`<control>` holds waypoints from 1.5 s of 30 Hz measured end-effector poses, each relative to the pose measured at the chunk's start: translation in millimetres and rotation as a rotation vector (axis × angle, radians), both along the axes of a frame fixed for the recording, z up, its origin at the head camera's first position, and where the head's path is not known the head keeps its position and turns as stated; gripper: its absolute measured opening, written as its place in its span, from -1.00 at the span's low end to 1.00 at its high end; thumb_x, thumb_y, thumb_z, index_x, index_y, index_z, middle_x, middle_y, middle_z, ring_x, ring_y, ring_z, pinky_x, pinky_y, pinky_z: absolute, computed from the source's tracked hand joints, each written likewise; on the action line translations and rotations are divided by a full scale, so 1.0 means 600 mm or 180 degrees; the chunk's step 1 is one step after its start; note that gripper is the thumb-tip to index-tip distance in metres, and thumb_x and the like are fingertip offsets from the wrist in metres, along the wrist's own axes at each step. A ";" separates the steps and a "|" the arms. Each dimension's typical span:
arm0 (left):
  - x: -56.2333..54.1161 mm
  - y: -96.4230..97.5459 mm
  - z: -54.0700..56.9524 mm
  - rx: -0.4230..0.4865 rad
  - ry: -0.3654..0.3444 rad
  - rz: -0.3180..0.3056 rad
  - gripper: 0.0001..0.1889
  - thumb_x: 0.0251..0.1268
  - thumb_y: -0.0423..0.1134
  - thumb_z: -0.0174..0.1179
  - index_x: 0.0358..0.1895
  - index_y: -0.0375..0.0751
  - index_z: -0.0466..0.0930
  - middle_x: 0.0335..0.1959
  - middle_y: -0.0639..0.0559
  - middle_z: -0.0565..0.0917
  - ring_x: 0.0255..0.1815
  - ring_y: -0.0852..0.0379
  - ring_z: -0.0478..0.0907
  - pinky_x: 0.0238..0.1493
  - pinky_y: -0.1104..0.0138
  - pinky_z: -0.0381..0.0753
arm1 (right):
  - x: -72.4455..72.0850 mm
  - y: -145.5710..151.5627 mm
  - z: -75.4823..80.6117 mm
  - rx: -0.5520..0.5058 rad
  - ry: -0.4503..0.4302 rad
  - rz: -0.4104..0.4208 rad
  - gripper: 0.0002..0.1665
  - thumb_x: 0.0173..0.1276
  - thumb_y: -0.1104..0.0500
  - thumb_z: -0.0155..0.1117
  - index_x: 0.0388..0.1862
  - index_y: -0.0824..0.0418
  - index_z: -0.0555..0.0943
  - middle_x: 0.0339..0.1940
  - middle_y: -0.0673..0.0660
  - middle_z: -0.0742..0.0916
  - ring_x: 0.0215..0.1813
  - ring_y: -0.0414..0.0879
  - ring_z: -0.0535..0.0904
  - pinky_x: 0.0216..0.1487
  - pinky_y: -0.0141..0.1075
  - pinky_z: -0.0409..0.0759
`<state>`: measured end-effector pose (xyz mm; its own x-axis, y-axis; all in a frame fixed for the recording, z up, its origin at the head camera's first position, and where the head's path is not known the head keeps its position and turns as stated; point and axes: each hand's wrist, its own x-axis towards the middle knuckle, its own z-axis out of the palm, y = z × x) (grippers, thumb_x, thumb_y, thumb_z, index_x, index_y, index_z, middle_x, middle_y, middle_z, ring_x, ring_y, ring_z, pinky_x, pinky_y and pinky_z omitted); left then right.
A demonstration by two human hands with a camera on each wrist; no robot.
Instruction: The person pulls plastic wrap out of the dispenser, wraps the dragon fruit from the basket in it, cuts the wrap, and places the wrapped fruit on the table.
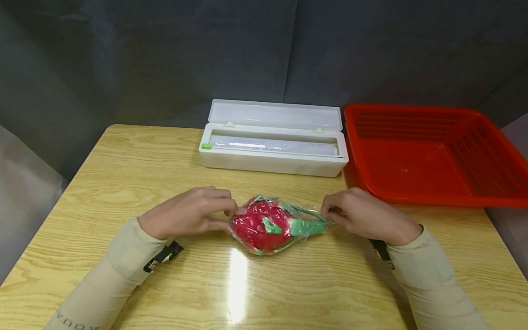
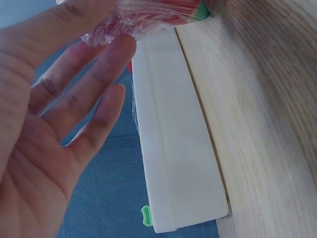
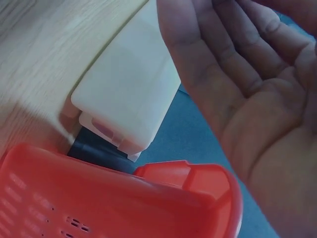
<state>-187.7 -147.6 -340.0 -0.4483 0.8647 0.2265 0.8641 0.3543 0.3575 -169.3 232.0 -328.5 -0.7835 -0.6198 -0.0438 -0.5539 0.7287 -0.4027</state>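
A red dragon fruit (image 1: 264, 227) with green leaf tips lies on the table, covered in clear plastic wrap (image 1: 303, 215). At its left end my left hand (image 1: 194, 211) pinches the bunched wrap between thumb and forefinger. The left wrist view shows that gathered wrap (image 2: 106, 32) by the thumb, while the other fingers are spread loosely. My right hand (image 1: 363, 215) is at the leafy right end, its fingers curled and pinching the wrap there. In the right wrist view the palm and curled fingers (image 3: 237, 54) show, but the fruit is out of sight.
Behind the fruit stands a white wrap dispenser box (image 1: 272, 162), lid raised, with a roll of film (image 1: 272, 144) inside and a green slider (image 1: 206, 146) at its left. A red plastic basket (image 1: 416, 169) sits at the right. A dark cloth (image 1: 185, 59) hangs behind the table.
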 end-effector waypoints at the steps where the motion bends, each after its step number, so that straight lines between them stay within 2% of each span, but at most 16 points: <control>1: 0.000 0.000 0.000 -0.0005 -0.0003 0.0003 -0.76 0.28 -0.06 0.42 -0.06 0.02 0.69 -0.08 0.17 0.77 -0.13 0.24 0.69 0.01 0.32 0.77 | 0.000 0.000 0.001 -0.0019 -0.0066 -0.0012 -0.81 0.35 0.31 0.43 -0.34 -0.01 0.73 -0.41 -0.16 0.70 -0.43 -0.36 0.43 -0.44 -0.49 0.48; 4: -0.001 0.001 0.001 -0.0022 -0.0009 0.0006 -0.77 0.28 -0.08 0.43 -0.07 0.01 0.68 -0.11 0.17 0.76 -0.16 0.23 0.68 -0.02 0.34 0.77 | 0.000 0.002 0.003 -0.0066 -0.0261 -0.0050 -0.91 0.35 0.23 0.46 -0.23 0.03 0.78 -0.32 -0.13 0.77 -0.42 -0.35 0.47 -0.45 -0.48 0.54; 6: -0.001 0.001 0.002 -0.0025 -0.0023 0.0008 -0.77 0.28 -0.08 0.44 -0.08 0.01 0.68 -0.11 0.17 0.75 -0.17 0.23 0.67 -0.02 0.35 0.77 | 0.000 0.004 0.004 -0.0077 -0.0343 -0.0060 -0.88 0.32 0.17 0.50 -0.16 0.05 0.79 -0.26 -0.12 0.80 -0.39 -0.35 0.53 -0.38 -0.48 0.61; 10: -0.001 0.001 0.002 -0.0020 -0.0064 -0.0003 -0.76 0.27 -0.07 0.43 -0.07 0.00 0.68 -0.10 0.16 0.75 -0.15 0.22 0.69 0.00 0.35 0.77 | 0.001 0.003 0.006 -0.0058 -0.0333 -0.0057 -0.70 0.24 0.07 0.58 -0.07 0.09 0.78 -0.17 -0.08 0.83 -0.27 -0.31 0.65 -0.22 -0.40 0.74; 14: -0.002 0.002 0.002 -0.0015 -0.0057 -0.0011 -0.76 0.27 -0.06 0.42 -0.07 0.01 0.68 -0.09 0.17 0.75 -0.13 0.23 0.69 0.01 0.34 0.77 | 0.001 -0.002 0.004 0.0022 -0.0279 -0.0152 -0.40 0.21 0.00 0.61 0.19 0.16 0.68 0.04 0.06 0.82 -0.07 -0.13 0.73 -0.05 -0.20 0.81; 17: -0.002 0.002 0.001 -0.0008 -0.0054 -0.0020 -0.76 0.28 -0.07 0.42 -0.06 0.00 0.68 -0.10 0.16 0.75 -0.13 0.24 0.69 0.01 0.35 0.77 | 0.000 -0.008 -0.004 0.0114 -0.0318 -0.0174 -0.19 0.19 -0.06 0.62 0.37 0.18 0.57 0.25 0.15 0.75 0.12 0.02 0.72 0.14 -0.05 0.77; 22: -0.002 0.004 0.001 0.0001 -0.0070 -0.0031 -0.76 0.28 -0.08 0.43 -0.07 -0.01 0.67 -0.11 0.16 0.74 -0.14 0.25 0.68 -0.01 0.39 0.76 | -0.003 -0.012 -0.022 0.0210 -0.0446 -0.0073 -0.13 0.20 -0.11 0.60 0.42 0.19 0.54 0.32 0.15 0.70 0.29 0.10 0.65 0.33 0.09 0.65; 25: -0.001 0.003 0.001 -0.0002 -0.0037 -0.0031 -0.75 0.26 -0.07 0.44 -0.07 0.00 0.67 -0.10 0.15 0.75 -0.13 0.24 0.69 0.00 0.37 0.77 | -0.006 -0.011 -0.029 0.0226 -0.0540 -0.0066 -0.22 0.22 -0.14 0.58 0.34 0.16 0.59 0.24 0.09 0.73 0.23 0.02 0.66 0.31 0.04 0.67; 28: 0.000 0.003 0.000 -0.0007 -0.0014 -0.0021 -0.73 0.25 -0.05 0.44 -0.05 0.01 0.68 -0.08 0.15 0.75 -0.12 0.23 0.71 0.02 0.34 0.78 | -0.009 -0.012 -0.035 0.0173 -0.0635 -0.0037 -0.41 0.22 -0.12 0.58 0.16 0.10 0.69 0.03 -0.03 0.77 0.00 -0.13 0.66 0.11 -0.19 0.72; 32: 0.000 0.002 -0.001 -0.0020 -0.0032 0.0001 -0.72 0.25 -0.04 0.45 -0.04 0.03 0.68 -0.06 0.17 0.75 -0.10 0.25 0.70 0.03 0.33 0.78 | -0.014 -0.012 -0.038 0.0062 -0.0692 0.0033 -0.60 0.20 -0.08 0.61 -0.05 0.03 0.75 -0.26 -0.16 0.74 -0.28 -0.27 0.57 -0.20 -0.44 0.62; 35: 0.000 0.001 -0.002 -0.0042 -0.0069 0.0020 -0.73 0.26 -0.05 0.44 -0.04 0.02 0.68 -0.08 0.18 0.74 -0.11 0.25 0.68 0.02 0.35 0.77 | -0.015 -0.012 -0.037 0.0054 -0.0722 0.0051 -0.57 0.16 -0.07 0.63 -0.04 0.02 0.74 -0.29 -0.18 0.74 -0.30 -0.27 0.55 -0.24 -0.46 0.59; 41: 0.000 -0.001 -0.004 -0.0047 -0.0117 0.0024 -0.73 0.28 -0.06 0.43 -0.03 0.01 0.67 -0.09 0.17 0.73 -0.13 0.24 0.68 -0.01 0.37 0.76 | -0.014 -0.010 -0.027 0.0151 -0.0823 -0.0060 -0.51 0.19 0.14 0.62 0.11 0.09 0.71 -0.15 -0.11 0.78 -0.23 -0.24 0.60 -0.16 -0.43 0.67; 45: -0.002 -0.002 -0.006 -0.0007 -0.0107 -0.0005 -0.74 0.27 -0.05 0.43 -0.05 0.01 0.66 -0.08 0.17 0.73 -0.12 0.24 0.68 -0.01 0.37 0.76 | -0.013 -0.009 -0.018 0.0234 -0.0768 -0.0083 -0.50 0.24 0.17 0.57 0.17 0.11 0.69 -0.14 -0.06 0.78 -0.23 -0.24 0.61 -0.18 -0.43 0.66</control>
<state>-188.8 -149.0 -343.6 -0.4542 0.8659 0.2095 0.8522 0.3538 0.3855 -176.9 226.9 -339.5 -0.7606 -0.5878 -0.2758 -0.4289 0.7737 -0.4663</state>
